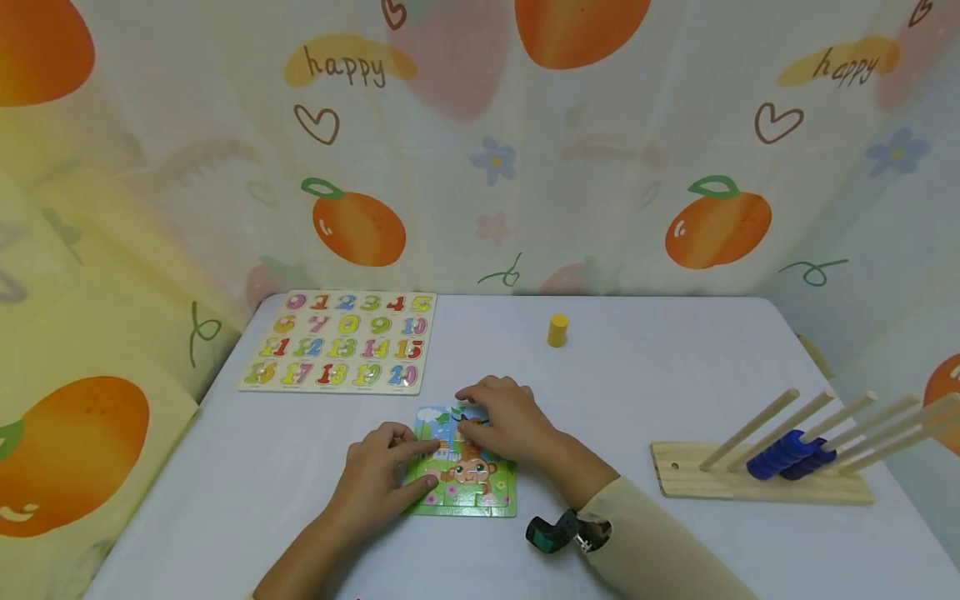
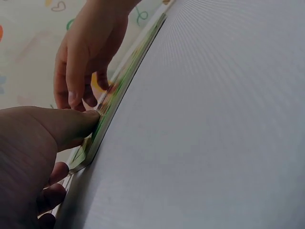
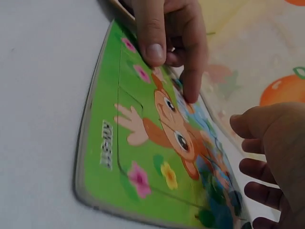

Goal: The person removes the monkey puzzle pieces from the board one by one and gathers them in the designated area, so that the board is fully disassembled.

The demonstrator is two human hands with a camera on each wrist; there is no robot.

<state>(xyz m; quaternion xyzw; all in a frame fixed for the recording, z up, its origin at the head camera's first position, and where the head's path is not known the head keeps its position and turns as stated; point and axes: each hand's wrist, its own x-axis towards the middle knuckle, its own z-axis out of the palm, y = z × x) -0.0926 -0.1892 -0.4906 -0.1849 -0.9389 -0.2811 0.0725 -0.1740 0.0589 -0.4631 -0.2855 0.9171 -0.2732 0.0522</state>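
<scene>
A square jigsaw puzzle [image 1: 472, 500] with a cartoon monkey, flowers and a green border lies flat on the table. My left hand [image 1: 378, 475] is at its left side; the thumb and index finger stretch over the board, and the thumb touches its surface in the left wrist view. Over the top right part of the puzzle is my right hand [image 1: 513, 421], its fingers spread and loosely bent. In the right wrist view the right hand [image 3: 281, 162] shows nothing between its fingers, and the printed board [image 3: 143, 157] appears with its pieces joined.
A number board [image 1: 337, 343] lies at the back left. Near the back middle stands a yellow cylinder [image 1: 557, 331]. On the right, a wooden base [image 1: 765, 487] carries several slanting pegs, with blue rings [image 1: 776, 456] on some. A printed curtain [image 1: 525, 167] hangs behind the table.
</scene>
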